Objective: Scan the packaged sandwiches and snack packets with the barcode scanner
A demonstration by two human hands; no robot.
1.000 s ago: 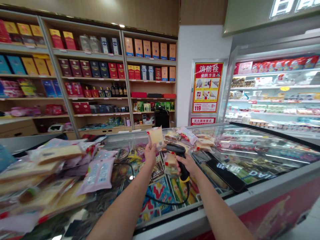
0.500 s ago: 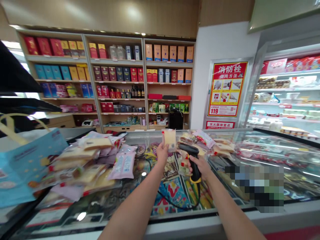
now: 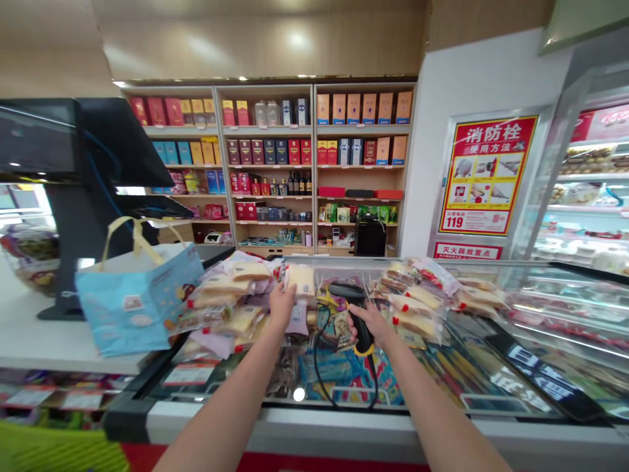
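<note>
My left hand (image 3: 282, 307) is closed around the lower edge of a clear-wrapped bread pack (image 3: 301, 280), raised with a small barcode label showing. A black barcode scanner (image 3: 362, 328) with a yellow-trimmed handle end is gripped in my right hand (image 3: 377, 322). Its head points left toward the bread pack, with a gap between them. From the scanner a black cable (image 3: 317, 367) loops down over the freezer's glass. Beside my left hand lies a heap of wrapped bread packs (image 3: 246, 270); to the right of the scanner is another bread heap (image 3: 417, 321).
A light-blue shopping bag (image 3: 132, 321) stands left of the freezer (image 3: 344, 423), before a black checkout terminal (image 3: 63, 229). Frozen goods show through the glass. Behind are shelves of boxes (image 3: 295, 151); a refrigerated display (image 3: 594, 216) stands at the right.
The view has swung left, showing more of the terminal and bag. My left hand has carried the bread pack left, toward the left heap. The scanner has also moved left, exposing more of the right heap.
</note>
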